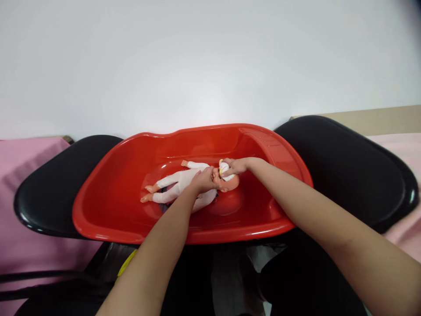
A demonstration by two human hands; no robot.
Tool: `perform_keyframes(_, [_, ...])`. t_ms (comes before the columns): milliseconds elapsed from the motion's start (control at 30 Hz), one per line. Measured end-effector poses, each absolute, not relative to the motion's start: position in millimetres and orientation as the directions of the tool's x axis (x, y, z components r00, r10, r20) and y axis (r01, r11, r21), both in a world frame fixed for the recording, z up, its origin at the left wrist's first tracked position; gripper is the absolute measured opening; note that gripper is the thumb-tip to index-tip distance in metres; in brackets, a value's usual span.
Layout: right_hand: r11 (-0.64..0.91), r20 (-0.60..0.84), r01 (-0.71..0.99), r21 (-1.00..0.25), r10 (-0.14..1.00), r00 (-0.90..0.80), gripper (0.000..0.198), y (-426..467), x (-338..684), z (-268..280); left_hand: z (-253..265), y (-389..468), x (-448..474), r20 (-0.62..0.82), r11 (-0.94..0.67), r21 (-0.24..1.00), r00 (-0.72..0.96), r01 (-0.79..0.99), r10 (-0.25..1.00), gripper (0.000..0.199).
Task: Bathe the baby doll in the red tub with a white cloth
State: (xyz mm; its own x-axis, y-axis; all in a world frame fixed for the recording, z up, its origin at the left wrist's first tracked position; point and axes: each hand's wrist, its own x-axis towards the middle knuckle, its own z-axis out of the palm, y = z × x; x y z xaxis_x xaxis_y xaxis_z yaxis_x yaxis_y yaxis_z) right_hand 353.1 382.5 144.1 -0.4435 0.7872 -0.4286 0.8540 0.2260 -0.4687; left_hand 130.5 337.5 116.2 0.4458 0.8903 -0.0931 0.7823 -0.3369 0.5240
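Doll (169,180), one, white-suited, bare feet and head: on its back in the middle of the tub, feet to the left, head to the right, legs apart, far arm stretched out to the side. Tub (105,193), one, red, glossy: the long way runs left to right, a ribbed ledge at the right end. Left hand (206,177), one, bare: laid over the doll's upper chest, close below the chin, in contact with the suit; fingers partly hidden, so whether they grip or merely rest cannot be told. Right hand (237,166), one, bare: reaching in from the right, fingers drawn narrow about the cloth and holding it on the upper part of the doll's face. Cloth (225,170), one, small, white with yellow at the edge, bunched. Dark piece (163,207), one: partly under the doll's legs on the near side, its kind unclear. Black tops, two: left top (46,197) and right top (348,171), one at either end of the tub. Pink cover (23,175), far left; paler cover (399,151), far right. Yellow item (126,264), one: below the tub, near left, mostly hidden by the left forearm. Wall (210,57), white, behind all.
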Motion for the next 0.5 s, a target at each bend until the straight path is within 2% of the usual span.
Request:
perform_keyframes(67, [0.289,-0.416,0.833,-0.471,0.761,-0.499,0.102,377.4,343.5,146.4,115.5,339.0,130.2,-0.101,-0.334,0.541,0.453,0.772,0.886,0.059])
perform_keyframes(167, [0.385,-0.379,0.828,-0.407,0.754,-0.536,0.119,371.7,332.0,149.8,113.5,340.3,130.2,-0.102,-0.335,0.555,0.462,0.761,0.881,0.059])
perform_keyframes(267, [0.392,-0.389,0.829,-0.400,0.746,-0.540,0.121,373.4,331.0,150.2,112.1,340.0,130.3,-0.093,-0.322,0.543,0.437,0.776,0.895,0.058])
perform_keyframes(400, [0.210,-0.458,0.870,-0.447,0.781,-0.424,0.101,383.4,344.2,148.0,112.4,338.7,129.6,-0.109,-0.316,0.548,0.440,0.775,0.891,0.061])
perform_keyframes(500, [0.023,-0.572,0.902,-0.430,0.767,-0.292,0.091,387.3,353.7,147.9,111.7,339.9,128.9,-0.142,-0.294,0.532,0.426,0.794,0.893,0.062])
